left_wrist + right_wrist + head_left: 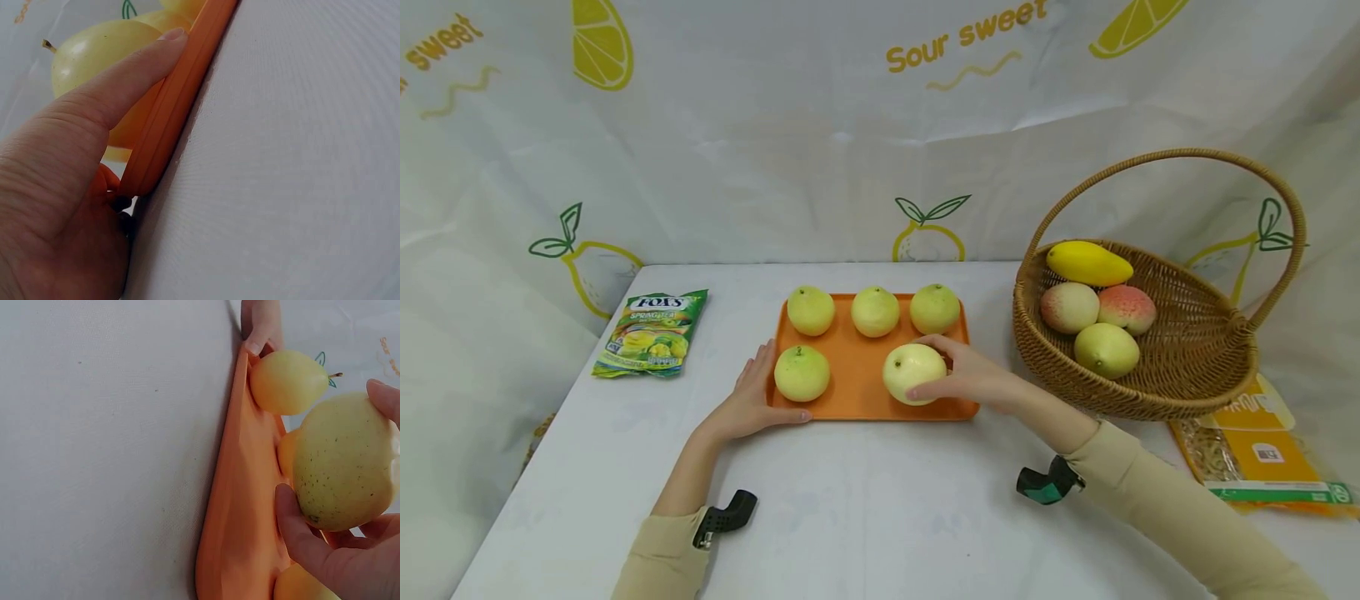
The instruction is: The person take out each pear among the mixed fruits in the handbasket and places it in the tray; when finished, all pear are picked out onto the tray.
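An orange tray (857, 402) lies on the white table with pale yellow-green pears on it. Three stand along its back, including the middle pear (876, 312); another pear (802, 373) sits at the front left. My right hand (973, 379) grips a pear (344, 462) between thumb and fingers over the tray's front right; the right wrist view shows it held above the tray floor. At the tray's front left corner rests my left hand (745, 410), its fingers along the left side. Its thumb (134, 78) lies straight along the front rim.
On the right, a wicker basket (1206, 367) with a tall handle holds a yellow mango-shaped fruit (1090, 263), two peaches and a green-yellow fruit (1107, 350). An orange food packet (1262, 450) lies partly behind it. A green candy bag (653, 333) lies at the left.
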Motion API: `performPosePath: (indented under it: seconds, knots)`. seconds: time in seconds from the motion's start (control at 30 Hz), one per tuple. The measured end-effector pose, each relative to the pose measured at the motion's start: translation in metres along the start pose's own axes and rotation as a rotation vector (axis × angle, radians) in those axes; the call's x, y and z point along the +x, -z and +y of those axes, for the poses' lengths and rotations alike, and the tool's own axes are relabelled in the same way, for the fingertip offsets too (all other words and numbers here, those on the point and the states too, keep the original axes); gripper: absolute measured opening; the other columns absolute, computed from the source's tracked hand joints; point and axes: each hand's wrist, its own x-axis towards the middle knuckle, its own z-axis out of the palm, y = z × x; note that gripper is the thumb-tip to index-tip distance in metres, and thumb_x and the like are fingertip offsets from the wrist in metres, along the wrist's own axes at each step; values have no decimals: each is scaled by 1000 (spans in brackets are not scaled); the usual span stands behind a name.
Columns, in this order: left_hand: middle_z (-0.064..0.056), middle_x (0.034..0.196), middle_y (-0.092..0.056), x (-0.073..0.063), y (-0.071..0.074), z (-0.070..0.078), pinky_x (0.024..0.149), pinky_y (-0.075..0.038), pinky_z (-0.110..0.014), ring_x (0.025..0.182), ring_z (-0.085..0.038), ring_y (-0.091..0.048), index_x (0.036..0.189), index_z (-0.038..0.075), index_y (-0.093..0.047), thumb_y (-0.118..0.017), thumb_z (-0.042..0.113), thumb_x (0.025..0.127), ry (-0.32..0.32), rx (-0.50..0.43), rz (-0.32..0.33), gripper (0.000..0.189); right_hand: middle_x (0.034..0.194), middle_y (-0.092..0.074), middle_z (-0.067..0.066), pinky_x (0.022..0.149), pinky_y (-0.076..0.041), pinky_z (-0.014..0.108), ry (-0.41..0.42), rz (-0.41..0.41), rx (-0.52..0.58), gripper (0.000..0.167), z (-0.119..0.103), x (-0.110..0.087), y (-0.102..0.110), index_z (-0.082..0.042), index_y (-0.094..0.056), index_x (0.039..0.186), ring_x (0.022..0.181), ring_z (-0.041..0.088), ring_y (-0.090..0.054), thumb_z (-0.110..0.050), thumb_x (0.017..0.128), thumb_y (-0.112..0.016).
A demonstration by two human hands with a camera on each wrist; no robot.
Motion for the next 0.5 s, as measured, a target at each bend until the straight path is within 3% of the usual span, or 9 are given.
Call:
performPosePath:
  seconds: [0.5]
  knots:
    - [-13,162,6,0,1,0,116,4,-53,148,-29,12,156,10,9,-82,54,71,-14,3,-2,132,123,-58,2,90,-48,41,105,105,-137,81,2,12,-15,-21,-49,134,106,20,-56,-45,67,-88]
